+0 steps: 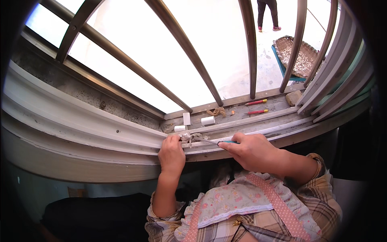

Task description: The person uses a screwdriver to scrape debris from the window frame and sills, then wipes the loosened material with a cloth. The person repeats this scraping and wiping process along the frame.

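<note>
My right hand (252, 148) grips a screwdriver (225, 142) with a teal handle, its metal shaft pointing left along the window track (229, 133). The shaft's tip meets a crumpled, dirty whitish rag (186, 137) lying in the track near the corner. My left hand (172, 152) is at that corner, its curled fingers against the frame and touching the rag's left end. Its fingertips are partly hidden, so whether they pinch the rag is unclear.
On the sill beyond the track are small white pieces (208, 121), a tan rope (217, 112), two red pencils (257, 112) and a stone block (293, 98). Metal bars (252, 60) cross the window. Outside stand a woven basket (297, 59) of pale bits and a person (268, 13).
</note>
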Action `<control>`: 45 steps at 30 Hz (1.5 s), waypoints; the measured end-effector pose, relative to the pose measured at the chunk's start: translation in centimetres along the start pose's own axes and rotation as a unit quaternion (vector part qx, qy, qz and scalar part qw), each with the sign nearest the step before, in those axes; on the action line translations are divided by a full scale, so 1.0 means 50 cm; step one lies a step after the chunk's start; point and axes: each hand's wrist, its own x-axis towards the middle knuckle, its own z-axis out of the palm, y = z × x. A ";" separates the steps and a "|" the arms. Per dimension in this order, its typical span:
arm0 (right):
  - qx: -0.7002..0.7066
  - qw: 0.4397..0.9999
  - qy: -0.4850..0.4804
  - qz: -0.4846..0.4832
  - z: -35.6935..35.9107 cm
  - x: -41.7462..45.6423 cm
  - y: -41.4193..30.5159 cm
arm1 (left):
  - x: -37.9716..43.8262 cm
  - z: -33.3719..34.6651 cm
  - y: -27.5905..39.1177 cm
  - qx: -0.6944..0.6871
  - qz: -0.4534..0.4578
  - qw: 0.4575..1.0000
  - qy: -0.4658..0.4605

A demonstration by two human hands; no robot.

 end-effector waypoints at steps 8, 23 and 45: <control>0.037 0.998 0.029 0.035 0.002 -0.027 -0.004 | -0.018 -0.017 0.023 -0.070 -0.018 0.997 0.005; -0.052 0.997 -0.053 0.023 -0.019 0.040 -0.029 | 0.000 -0.010 -0.005 -0.188 0.015 0.982 -0.014; 0.087 0.991 -0.099 -0.003 -0.020 0.068 0.053 | 0.024 -0.004 0.014 -0.267 -0.028 0.962 -0.046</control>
